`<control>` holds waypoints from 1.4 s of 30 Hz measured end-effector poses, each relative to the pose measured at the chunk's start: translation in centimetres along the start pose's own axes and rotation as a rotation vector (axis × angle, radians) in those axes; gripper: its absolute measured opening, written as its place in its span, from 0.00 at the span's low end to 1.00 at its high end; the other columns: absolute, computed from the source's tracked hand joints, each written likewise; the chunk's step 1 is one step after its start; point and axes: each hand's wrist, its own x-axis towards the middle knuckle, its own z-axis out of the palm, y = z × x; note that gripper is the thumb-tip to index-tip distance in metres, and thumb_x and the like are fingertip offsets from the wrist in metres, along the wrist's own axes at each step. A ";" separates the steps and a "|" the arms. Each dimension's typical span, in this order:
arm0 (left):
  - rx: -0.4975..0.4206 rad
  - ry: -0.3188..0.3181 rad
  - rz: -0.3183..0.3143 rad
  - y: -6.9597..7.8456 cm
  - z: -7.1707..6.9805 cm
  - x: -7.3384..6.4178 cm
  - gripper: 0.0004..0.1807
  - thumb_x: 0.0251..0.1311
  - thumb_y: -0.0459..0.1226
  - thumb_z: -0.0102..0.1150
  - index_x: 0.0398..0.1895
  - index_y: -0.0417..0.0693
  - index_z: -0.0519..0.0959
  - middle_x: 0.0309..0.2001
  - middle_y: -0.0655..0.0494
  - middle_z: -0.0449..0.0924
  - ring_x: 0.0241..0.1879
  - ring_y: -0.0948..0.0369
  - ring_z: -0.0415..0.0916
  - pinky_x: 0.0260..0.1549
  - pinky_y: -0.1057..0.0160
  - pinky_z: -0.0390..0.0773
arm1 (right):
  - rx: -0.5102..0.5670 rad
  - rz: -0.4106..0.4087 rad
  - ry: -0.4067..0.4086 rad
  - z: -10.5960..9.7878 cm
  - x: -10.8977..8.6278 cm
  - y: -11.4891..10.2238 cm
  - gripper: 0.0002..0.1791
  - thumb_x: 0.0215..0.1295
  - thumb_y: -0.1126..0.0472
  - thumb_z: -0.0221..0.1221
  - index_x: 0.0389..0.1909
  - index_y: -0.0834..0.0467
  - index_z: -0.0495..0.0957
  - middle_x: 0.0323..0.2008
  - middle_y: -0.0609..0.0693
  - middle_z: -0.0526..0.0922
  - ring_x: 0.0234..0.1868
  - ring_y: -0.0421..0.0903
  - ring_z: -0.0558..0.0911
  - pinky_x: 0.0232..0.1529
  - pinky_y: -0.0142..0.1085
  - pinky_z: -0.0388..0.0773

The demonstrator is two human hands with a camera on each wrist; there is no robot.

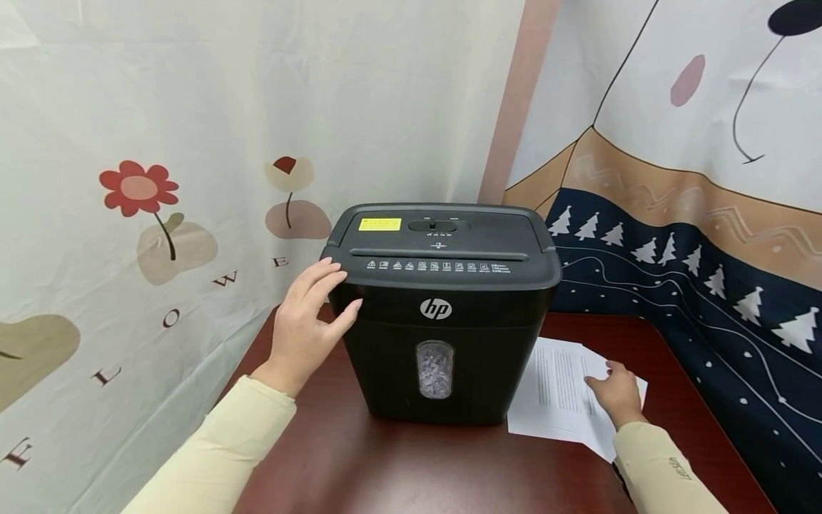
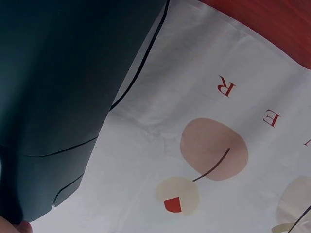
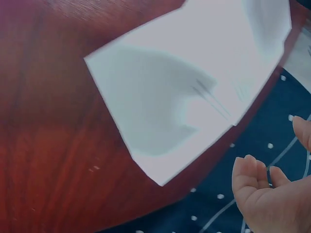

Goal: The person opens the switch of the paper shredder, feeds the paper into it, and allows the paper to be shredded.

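Note:
A black HP paper shredder stands upright on the table, paper scraps showing through its small front window. My left hand rests on the shredder's upper left corner, fingers on the lid edge and thumb toward the front. In the left wrist view the shredder's dark side fills the left, with only a bit of fingers at the bottom corner. Printed paper sheets lie overlapping to the right of the shredder. Over their right part hovers my right hand, fingers loosely bent and holding nothing in the right wrist view.
The dark red wooden table carries everything. Behind and to the left hangs a white printed curtain. A navy cloth with white trees borders the table's right edge. A black cord runs behind the shredder.

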 end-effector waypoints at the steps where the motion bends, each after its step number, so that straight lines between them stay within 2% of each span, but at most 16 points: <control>1: -0.005 0.005 -0.001 0.0 0.0 0.0 0.21 0.43 0.27 0.70 0.45 0.35 0.81 0.49 0.42 0.79 0.57 0.48 0.74 0.62 0.69 0.65 | -0.015 0.008 -0.004 0.2 0.0 0.2 0.35 0.61 0.62 0.56 0.62 0.81 0.57 0.54 0.80 0.65 0.55 0.73 0.69 0.55 0.59 0.71; 8: -0.016 0.016 -0.004 0.0 0.2 0.0 0.21 0.43 0.27 0.70 0.45 0.35 0.81 0.49 0.42 0.79 0.57 0.49 0.74 0.62 0.69 0.66 | -0.083 0.011 -0.041 1.2 0.2 1.9 0.36 0.59 0.61 0.58 0.58 0.84 0.58 0.53 0.80 0.69 0.53 0.74 0.71 0.55 0.58 0.71; 15: -0.015 0.015 -0.006 0.0 0.3 0.0 0.21 0.43 0.27 0.69 0.45 0.35 0.81 0.49 0.42 0.79 0.58 0.49 0.73 0.62 0.70 0.66 | -0.084 0.115 -0.062 2.2 -0.1 2.3 0.35 0.58 0.61 0.58 0.59 0.82 0.59 0.53 0.81 0.66 0.55 0.74 0.70 0.58 0.58 0.68; 19: -0.015 0.018 -0.007 0.0 0.3 0.0 0.21 0.43 0.27 0.69 0.45 0.35 0.81 0.49 0.42 0.79 0.58 0.49 0.73 0.62 0.70 0.66 | -0.089 0.142 -0.066 2.5 -0.4 2.3 0.35 0.58 0.61 0.58 0.59 0.81 0.59 0.54 0.81 0.66 0.56 0.75 0.68 0.59 0.59 0.67; 36: -0.003 -0.001 -0.011 -0.1 0.4 -0.3 0.21 0.44 0.27 0.69 0.46 0.35 0.80 0.50 0.42 0.78 0.58 0.49 0.72 0.62 0.71 0.65 | -0.191 0.129 -0.070 3.6 -0.3 3.2 0.34 0.54 0.61 0.60 0.55 0.81 0.63 0.49 0.81 0.66 0.54 0.77 0.66 0.53 0.62 0.70; 42: -0.003 0.004 -0.020 -0.1 0.4 -0.3 0.21 0.43 0.27 0.70 0.46 0.35 0.80 0.50 0.42 0.78 0.59 0.49 0.72 0.62 0.71 0.65 | -0.206 0.099 -0.067 3.9 0.2 2.8 0.29 0.54 0.64 0.58 0.51 0.82 0.65 0.44 0.80 0.70 0.51 0.77 0.69 0.51 0.61 0.71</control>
